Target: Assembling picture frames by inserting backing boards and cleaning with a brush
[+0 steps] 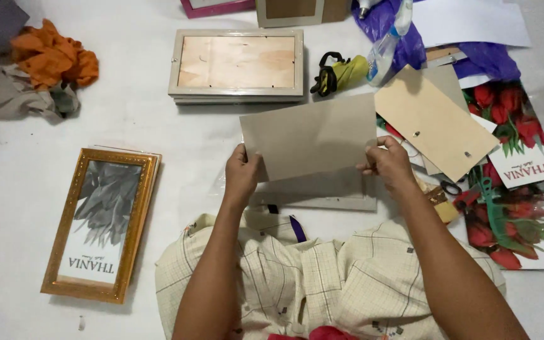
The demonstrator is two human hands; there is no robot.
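Observation:
A grey cardboard sheet (313,133) is held up in front of me, tilted slightly. My left hand (242,173) grips its lower left corner and my right hand (386,162) grips its lower right edge. Under the sheet, a pale grey picture frame (322,196) lies flat on the white surface, just beyond my checked clothing (322,277).
A stack of frames, wooden back up (237,64), lies beyond the sheet. A gold frame with a grey feather print (101,223) is at the left. A tan backing board (432,121), red flower prints (516,119), a green comb (491,204) and a spray bottle (385,47) lie at the right; crumpled cloths (39,69) far left.

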